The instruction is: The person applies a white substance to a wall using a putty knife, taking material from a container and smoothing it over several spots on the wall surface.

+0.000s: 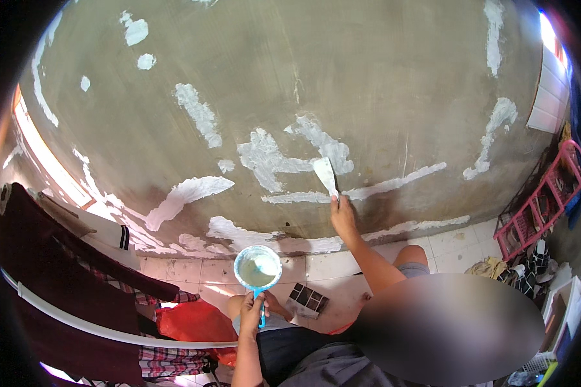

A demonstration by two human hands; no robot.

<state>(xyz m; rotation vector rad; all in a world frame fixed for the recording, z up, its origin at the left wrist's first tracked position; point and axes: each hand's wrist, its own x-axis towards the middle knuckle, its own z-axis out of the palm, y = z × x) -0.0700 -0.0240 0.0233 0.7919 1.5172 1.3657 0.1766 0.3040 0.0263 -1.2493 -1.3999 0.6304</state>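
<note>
Putty knife [325, 173], toward two o'clock at the wall [381, 97]: probably light, its blade springy, best held, as the right hand's [343, 217] fingers do, by the handle; left hand's [250, 316] fingers grip a dipper [237, 268] (seven o'clock, likely top-heavy).

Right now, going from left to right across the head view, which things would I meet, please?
Red bundle, blue-handled pot in the left hand, putty knife in the right hand, pink ladder-like rack.
</note>
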